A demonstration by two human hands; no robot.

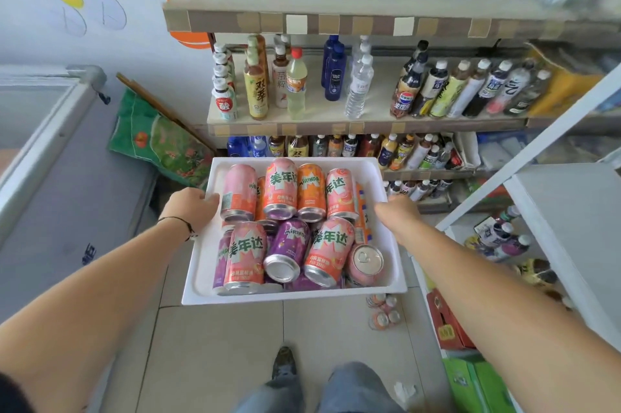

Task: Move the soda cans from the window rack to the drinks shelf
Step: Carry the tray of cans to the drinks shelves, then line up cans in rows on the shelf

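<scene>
The left hand (191, 205) curls its fingers over the left rim of a white tray (198, 273), thumb side on top, gripping it; a thin dark band circles that wrist. The right hand (398, 211) holds the opposite rim, though its fingers are hidden under the edge, so how far they curl cannot be told. Both bare forearms reach straight forward, carrying the tray level at about waist height above a tiled floor (218, 345). In the tray lie the cans (287, 221), piled on their sides in two rough rows: about six pink ones, three purple and two orange show clearly, with more partly buried beneath, so the full count is uncertain. One pink can at the near right corner shows its pull-tab top. Ahead stands the shelf (322, 118), its middle board holding upright bottles: roughly a dozen at left and centre, and about eight leaning in a row at right. Two cans stand on the top board. Lower boards hold more bottles, too crowded to count. A small cluster of cans sits on the floor just under the tray's near right corner.
</scene>
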